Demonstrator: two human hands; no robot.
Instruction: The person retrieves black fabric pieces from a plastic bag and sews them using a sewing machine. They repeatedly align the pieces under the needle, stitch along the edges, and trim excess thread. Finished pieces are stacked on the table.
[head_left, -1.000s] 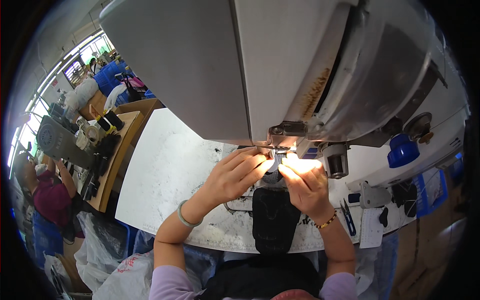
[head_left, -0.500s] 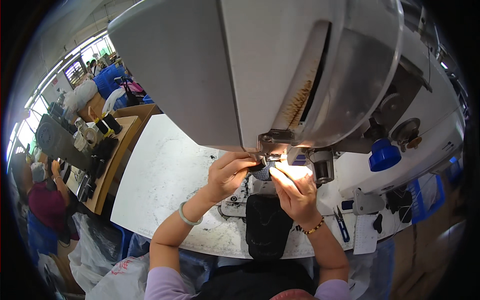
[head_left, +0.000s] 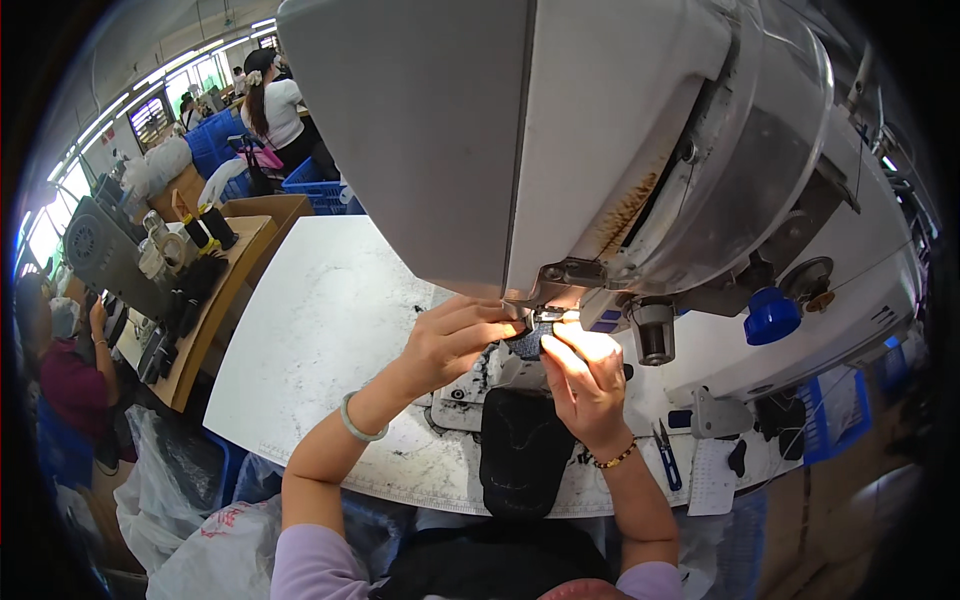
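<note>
Under the head of a large grey sewing machine (head_left: 600, 130), both my hands hold a dark fabric piece by the lit needle area. My left hand (head_left: 445, 340) pinches its left edge with fingertips and thumb closed. On the other side, my right hand (head_left: 592, 385) presses its fingers together on the right edge. Between the fingertips shows a grey-blue woven part (head_left: 528, 345). A long black padded part (head_left: 525, 455) hangs toward me over the table's front edge; whether the two are joined I cannot tell. The needle is hidden by the machine head and my fingers.
Thread snips (head_left: 667, 457) and a white paper card (head_left: 712, 485) lie right of my right forearm on the white table (head_left: 300, 330). A blue knob (head_left: 772, 317) juts from the machine. Plastic bags (head_left: 215, 545) stand lower left. Co-workers sit and stand at left and behind.
The whole view has shifted, and a person in a white top now shows at the back left. My hands stay on the fabric piece at the needle area with little visible movement.
</note>
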